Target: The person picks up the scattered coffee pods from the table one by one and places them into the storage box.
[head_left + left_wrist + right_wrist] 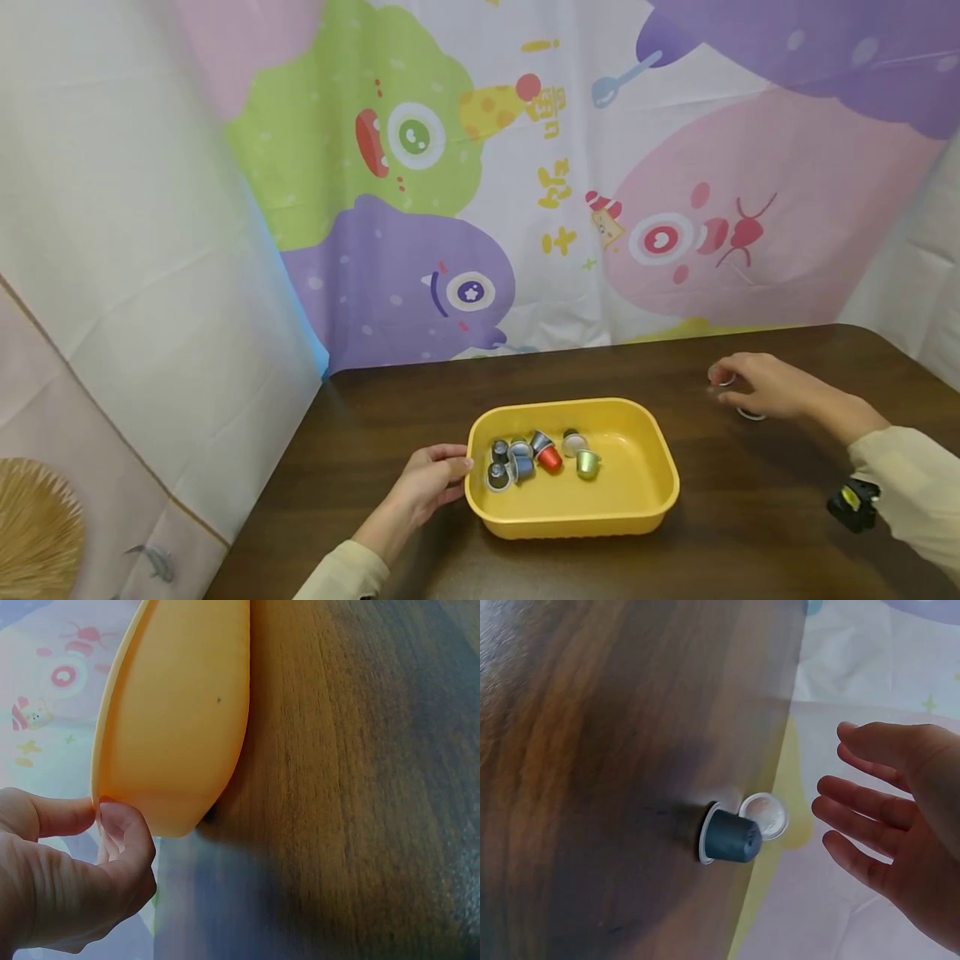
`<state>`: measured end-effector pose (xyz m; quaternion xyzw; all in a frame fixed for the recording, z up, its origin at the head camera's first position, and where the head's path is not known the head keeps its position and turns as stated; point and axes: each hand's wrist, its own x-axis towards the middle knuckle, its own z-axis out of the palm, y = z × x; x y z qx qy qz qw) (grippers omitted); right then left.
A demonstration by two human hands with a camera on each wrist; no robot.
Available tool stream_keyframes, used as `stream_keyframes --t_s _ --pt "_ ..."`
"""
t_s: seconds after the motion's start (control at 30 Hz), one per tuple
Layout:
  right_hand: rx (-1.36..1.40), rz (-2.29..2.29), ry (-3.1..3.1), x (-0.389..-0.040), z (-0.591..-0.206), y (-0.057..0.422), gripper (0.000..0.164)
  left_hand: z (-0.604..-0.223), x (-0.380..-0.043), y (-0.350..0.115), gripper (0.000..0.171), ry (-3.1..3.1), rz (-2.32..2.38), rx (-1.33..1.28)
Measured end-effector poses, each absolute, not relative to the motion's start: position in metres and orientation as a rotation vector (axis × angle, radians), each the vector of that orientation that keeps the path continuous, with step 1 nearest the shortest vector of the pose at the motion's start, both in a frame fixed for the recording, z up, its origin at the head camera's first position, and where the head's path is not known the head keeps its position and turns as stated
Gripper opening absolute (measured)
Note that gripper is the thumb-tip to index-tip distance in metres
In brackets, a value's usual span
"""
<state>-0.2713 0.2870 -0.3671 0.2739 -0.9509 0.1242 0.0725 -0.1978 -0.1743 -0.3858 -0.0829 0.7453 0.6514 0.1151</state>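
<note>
My left hand (pixel 429 482) pinches the left rim of a yellow plastic tub (pixel 573 528); in the left wrist view thumb and fingers meet over that rim. Several coffee capsules lie inside, mostly toward the left, among them a red capsule (pixel 551 460), a blue capsule (pixel 523 468), a black capsule (pixel 497 477) and a light green capsule (pixel 588 465). Right of the tub, my right hand (pixel 776 390) hovers with nothing in its fingers. Near it on the table are a dark capsule (pixel 733 836) on its side and a second capsule (pixel 766 815) showing its pale lid.
The dark wooden table (pixel 390 417) ends at a cartoon-printed curtain (pixel 555 308) behind. A white cloth (pixel 225 333) hangs along the left side. A woven straw object (pixel 37 533) shows at the lower left. A black device (pixel 853 505) is strapped at my right wrist.
</note>
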Motion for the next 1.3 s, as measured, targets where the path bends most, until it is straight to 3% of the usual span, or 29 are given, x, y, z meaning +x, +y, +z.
stream_keyframes --t_s 1.3 --pt "0.705 0.235 -2.923 -0.282 -0.406 0.315 0.02 -0.386 -0.198 -0.174 0.033 2.172 1.929 -0.244"
